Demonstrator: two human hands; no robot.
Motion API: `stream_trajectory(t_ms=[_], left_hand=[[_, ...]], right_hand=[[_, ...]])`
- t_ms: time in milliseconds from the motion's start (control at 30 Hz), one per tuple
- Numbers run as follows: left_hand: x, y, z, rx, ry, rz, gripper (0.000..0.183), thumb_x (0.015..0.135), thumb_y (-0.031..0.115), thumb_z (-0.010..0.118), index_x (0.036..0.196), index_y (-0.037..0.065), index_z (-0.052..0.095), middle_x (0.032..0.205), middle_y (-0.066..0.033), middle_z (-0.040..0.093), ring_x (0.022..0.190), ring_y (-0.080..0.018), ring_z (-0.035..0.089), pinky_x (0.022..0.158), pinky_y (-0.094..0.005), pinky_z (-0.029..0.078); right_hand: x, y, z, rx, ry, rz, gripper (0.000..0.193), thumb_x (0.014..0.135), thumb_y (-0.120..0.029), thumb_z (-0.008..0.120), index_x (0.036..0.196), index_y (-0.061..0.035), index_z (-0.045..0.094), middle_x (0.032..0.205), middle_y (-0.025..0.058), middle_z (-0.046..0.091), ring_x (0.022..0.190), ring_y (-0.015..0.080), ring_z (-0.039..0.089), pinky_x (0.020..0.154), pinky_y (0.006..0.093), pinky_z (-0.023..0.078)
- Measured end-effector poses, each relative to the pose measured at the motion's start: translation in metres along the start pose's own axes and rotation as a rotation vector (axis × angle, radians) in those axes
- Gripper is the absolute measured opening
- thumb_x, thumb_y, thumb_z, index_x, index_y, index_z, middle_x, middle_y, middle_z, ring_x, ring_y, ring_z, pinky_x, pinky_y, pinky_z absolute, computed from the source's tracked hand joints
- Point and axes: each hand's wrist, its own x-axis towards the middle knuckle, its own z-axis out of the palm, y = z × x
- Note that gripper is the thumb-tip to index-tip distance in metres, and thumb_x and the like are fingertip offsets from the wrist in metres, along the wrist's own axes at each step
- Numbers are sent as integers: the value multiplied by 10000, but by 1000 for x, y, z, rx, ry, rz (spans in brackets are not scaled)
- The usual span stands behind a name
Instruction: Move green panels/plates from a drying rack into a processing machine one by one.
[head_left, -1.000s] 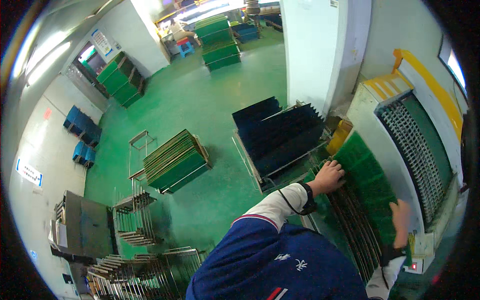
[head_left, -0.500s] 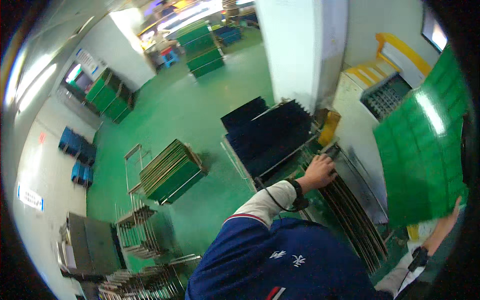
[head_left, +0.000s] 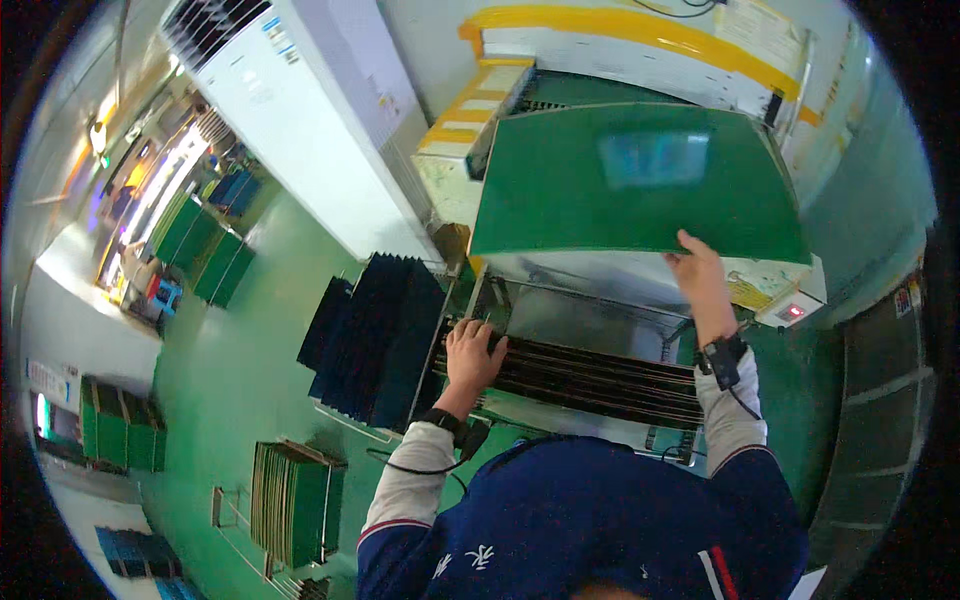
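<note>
A large green panel (head_left: pixel 640 180) lies nearly flat above the white and yellow machine, its shiny top reflecting light. My right hand (head_left: pixel 700 280) grips its near edge, thumb on top and the other fingers mostly hidden below. Lower down, several thin dark panels (head_left: pixel 600 385) stand on edge, close together, in a metal rack (head_left: pixel 490 290). On their left end rests my left hand (head_left: pixel 473 355), fingers laid over the top edges and thumb apart, grasping nothing I can see.
Left of the rack stand dark sheets with jagged edges (head_left: pixel 380 340). Behind them rises a tall white cabinet (head_left: pixel 310 130). The machine (head_left: pixel 450 170) has yellow-taped edges and a small control box (head_left: pixel 795 310). Farther left, a cart holds green panels (head_left: pixel 290 500). Grey cabinet panels (head_left: pixel 875 400) line the right.
My view has swung right toward the machine. The green panel has gone from steeply tilted at my right to nearly flat above the machine. My left hand stays on the racked panels.
</note>
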Motion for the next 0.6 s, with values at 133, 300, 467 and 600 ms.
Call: stream_trajectory(t_ms=[133, 300, 467, 600], left_hand=[[5, 5, -3, 23, -2, 15, 337, 902, 334, 737, 1104, 67, 698, 1197, -119, 678, 1269, -369, 552, 1066, -505, 413], [9, 2, 1, 15, -19, -6, 343, 918, 362, 734, 1131, 93, 713, 1199, -106, 681, 1274, -356, 553, 1102, -503, 408], [9, -1, 6, 54, -16, -6, 352, 884, 339, 757, 1117, 80, 711, 1199, -98, 689, 1284, -358, 549, 1091, -514, 409], [13, 5, 3, 22, -14, -10, 337, 882, 327, 762, 1112, 86, 712, 1179, -81, 693, 1269, -349, 563, 1113, -527, 399]], right_hand=[[12, 30, -8, 42, 67, 71, 229, 922, -151, 778, 1102, -52, 677, 1123, 95, 692, 1029, 275, 655, 874, 444, 540], [32, 48, -8, 133, 31, 136, 204, 927, -128, 771, 1088, -55, 667, 1103, 89, 693, 1010, 262, 659, 863, 442, 553], [60, 72, 3, 153, 41, 153, 139, 974, -151, 736, 1062, -78, 657, 1118, 60, 691, 1063, 233, 648, 924, 440, 548], [79, 90, 4, 197, 72, 138, 204, 973, -158, 752, 1111, -62, 636, 1126, 94, 653, 1037, 276, 645, 872, 463, 579]])
